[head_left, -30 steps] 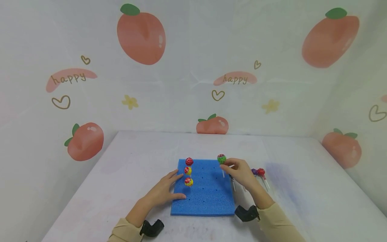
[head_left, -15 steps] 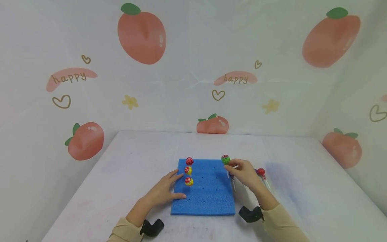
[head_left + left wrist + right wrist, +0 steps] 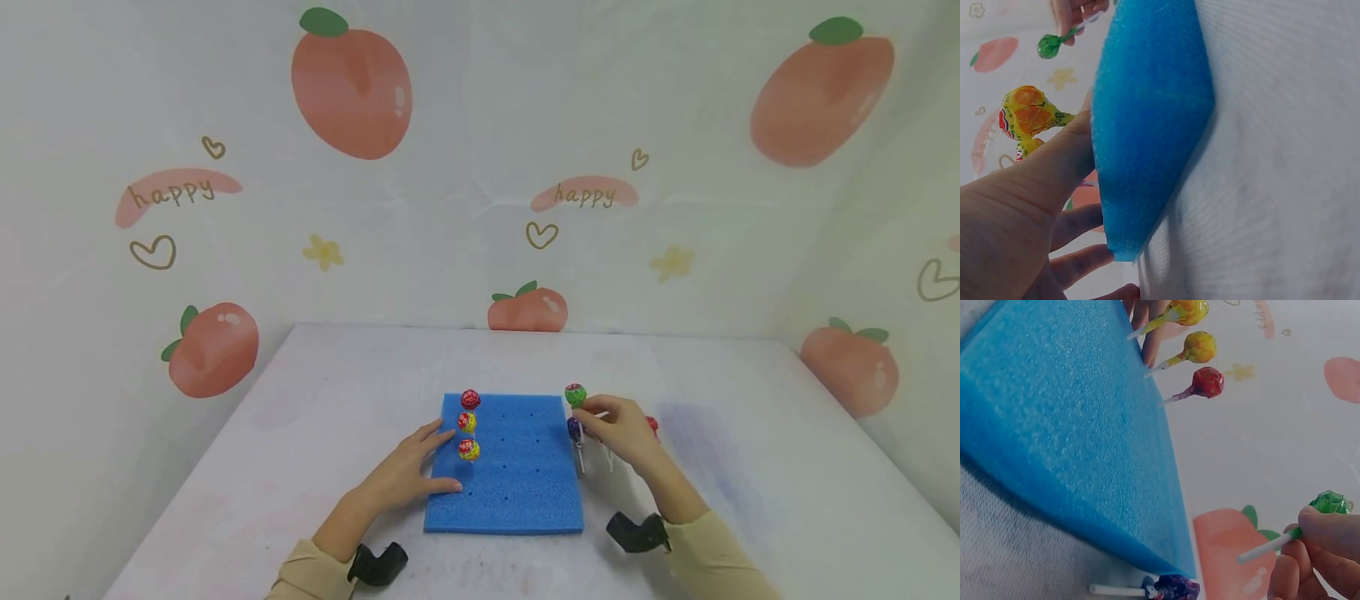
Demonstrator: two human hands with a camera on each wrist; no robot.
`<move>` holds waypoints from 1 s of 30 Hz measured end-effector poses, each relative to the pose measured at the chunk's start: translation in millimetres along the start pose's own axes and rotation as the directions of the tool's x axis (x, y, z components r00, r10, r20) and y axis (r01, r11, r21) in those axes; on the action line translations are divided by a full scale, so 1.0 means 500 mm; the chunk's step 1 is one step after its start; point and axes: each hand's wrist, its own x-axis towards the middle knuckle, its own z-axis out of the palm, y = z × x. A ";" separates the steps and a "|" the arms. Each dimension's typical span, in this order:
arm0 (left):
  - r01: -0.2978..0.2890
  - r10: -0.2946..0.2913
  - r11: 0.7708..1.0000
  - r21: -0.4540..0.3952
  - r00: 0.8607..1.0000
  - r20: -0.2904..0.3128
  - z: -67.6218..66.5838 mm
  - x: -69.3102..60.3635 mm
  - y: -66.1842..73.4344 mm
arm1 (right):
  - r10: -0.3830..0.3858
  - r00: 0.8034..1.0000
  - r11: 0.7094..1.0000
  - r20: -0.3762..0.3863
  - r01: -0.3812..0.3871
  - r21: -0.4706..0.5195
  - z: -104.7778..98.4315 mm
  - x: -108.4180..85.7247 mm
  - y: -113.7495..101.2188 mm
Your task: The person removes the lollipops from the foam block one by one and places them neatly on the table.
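My right hand (image 3: 618, 429) pinches a green lollipop (image 3: 575, 395) between thumb and fingertips. Its white stick points down to the left in the right wrist view, free of the board. A blue foam board (image 3: 502, 515) with small holes lies on the table. My left hand (image 3: 405, 471) rests on its left side, fingers spread and thumb on the top. Along that side stand a red lollipop (image 3: 470, 400) and two yellow lollipops (image 3: 467, 422), sticks in the foam. By the board's right edge lies a purple lollipop (image 3: 1175, 589).
Another red lollipop (image 3: 652, 424) lies on the white table (image 3: 360, 375) beyond the right hand, mostly hidden by it. White sticks (image 3: 607, 457) show beneath that hand. A fruit-printed cloth (image 3: 450, 208) rises behind the table.
My right hand has moved right with the green lollipop, from above the board to beyond its right edge. The purple lollipop there shows more fully. My left hand stays put.
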 end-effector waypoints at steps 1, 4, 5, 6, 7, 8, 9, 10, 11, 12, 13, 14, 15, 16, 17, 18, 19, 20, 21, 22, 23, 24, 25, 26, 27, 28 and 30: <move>0.000 0.000 1.000 0.000 1.000 0.001 0.000 0.000 0.000 | 0.000 1.000 1.000 -0.002 0.000 -0.004 -0.002 -0.001 0.001; 0.000 0.000 1.000 -0.003 1.000 0.002 -0.001 0.000 -0.001 | 0.010 1.000 1.000 -0.010 -0.010 -0.018 -0.007 -0.004 0.003; 0.000 0.000 1.000 -0.003 1.000 0.002 -0.001 0.000 -0.001 | 0.016 1.000 1.000 -0.013 -0.016 -0.023 -0.009 -0.005 0.004; -0.001 0.001 1.000 -0.002 1.000 0.001 0.000 0.001 -0.002 | 0.023 1.000 0.999 -0.016 -0.024 -0.032 -0.010 -0.006 0.004; -0.002 0.002 1.000 0.001 1.000 0.001 0.001 0.001 -0.003 | 0.030 0.999 0.999 -0.019 -0.030 -0.038 -0.011 -0.007 0.005; -0.002 0.002 1.000 0.000 1.000 0.000 0.001 0.002 -0.004 | 0.036 0.999 0.998 -0.021 -0.037 -0.044 -0.012 -0.007 0.006; -0.003 0.003 1.000 -0.001 1.000 -0.001 0.001 0.002 -0.004 | 0.039 0.999 0.998 -0.024 -0.040 -0.049 -0.014 -0.008 0.007; -0.003 0.003 1.000 0.000 1.000 -0.001 0.002 0.003 -0.005 | 0.042 0.999 0.998 -0.024 -0.043 -0.050 -0.015 -0.008 0.008; -0.004 0.004 1.000 0.003 1.000 -0.002 0.002 0.003 -0.006 | 0.042 0.999 0.998 -0.022 -0.043 -0.048 -0.016 -0.008 0.010; -0.004 0.004 1.000 0.002 1.000 -0.002 0.003 0.003 -0.006 | 0.039 0.999 0.998 -0.022 -0.040 -0.044 -0.018 -0.009 0.011; -0.007 0.007 1.000 0.004 1.000 -0.003 0.003 0.003 -0.007 | 0.034 0.999 0.999 -0.022 -0.035 -0.038 -0.019 -0.009 0.012; -0.007 0.007 1.000 0.001 1.000 -0.002 0.003 0.003 -0.007 | 0.026 0.999 0.999 -0.021 -0.027 -0.034 -0.021 -0.009 0.014; -0.007 0.007 1.000 0.001 1.000 -0.002 0.003 0.004 -0.008 | 0.018 1.000 0.999 -0.019 -0.019 -0.032 -0.022 -0.009 0.016; -0.008 0.008 1.000 0.000 1.000 -0.001 0.003 0.004 -0.008 | 0.011 1.000 0.999 -0.019 -0.011 -0.033 -0.024 -0.010 0.018; -0.008 0.008 1.000 -0.002 1.000 -0.002 0.004 0.004 -0.009 | 0.000 1.000 0.999 -0.022 -0.001 -0.037 -0.026 -0.011 0.019; -0.009 0.009 1.000 -0.005 1.000 -0.003 0.004 0.004 -0.009 | -0.005 1.000 0.999 -0.024 0.004 -0.040 -0.027 -0.011 0.021; -0.009 0.009 1.000 -0.006 1.000 -0.003 0.004 0.004 -0.009 | -0.007 1.000 0.999 -0.023 0.006 -0.045 -0.029 -0.012 0.023; -0.005 0.005 1.000 -0.011 1.000 -0.002 0.004 0.005 -0.010 | -0.009 1.000 0.999 -0.023 0.007 -0.050 -0.031 -0.013 0.024; -0.004 0.004 1.000 -0.011 1.000 -0.002 0.004 0.005 -0.010 | -0.008 1.000 0.998 -0.024 0.007 -0.057 -0.032 -0.014 0.026; -0.003 0.003 1.000 -0.011 1.000 -0.002 0.004 0.006 -0.010 | -0.007 1.000 0.998 -0.025 0.005 -0.062 -0.034 -0.015 0.026; -0.002 0.002 1.000 -0.011 1.000 -0.002 0.004 0.006 -0.010 | -0.004 1.000 0.998 -0.026 0.002 -0.063 -0.036 -0.015 0.027; -0.001 0.001 1.000 -0.012 1.000 -0.001 0.004 0.006 -0.010 | 0.002 1.000 0.998 -0.027 -0.004 -0.063 -0.038 -0.016 0.028; 0.001 -0.001 1.000 -0.013 1.000 -0.001 0.004 0.006 -0.009 | 0.003 1.000 0.998 -0.031 -0.005 -0.067 -0.039 -0.017 0.028; 0.002 -0.002 1.000 -0.013 1.000 -0.001 0.004 0.006 -0.010 | 0.003 0.999 0.998 -0.038 -0.006 -0.070 -0.041 -0.017 0.029; 0.002 -0.002 1.000 -0.014 1.000 -0.001 0.004 0.006 -0.009 | 0.004 0.999 0.998 -0.041 -0.006 -0.070 -0.043 -0.018 0.030; 0.002 -0.002 1.000 -0.014 1.000 -0.001 0.004 0.006 -0.009 | 0.008 0.999 0.997 -0.046 -0.011 -0.071 -0.045 -0.018 0.030; 0.002 -0.002 1.000 -0.015 1.000 -0.001 0.004 0.005 -0.009 | 0.021 0.998 0.997 -0.052 -0.025 -0.076 -0.048 -0.018 0.032</move>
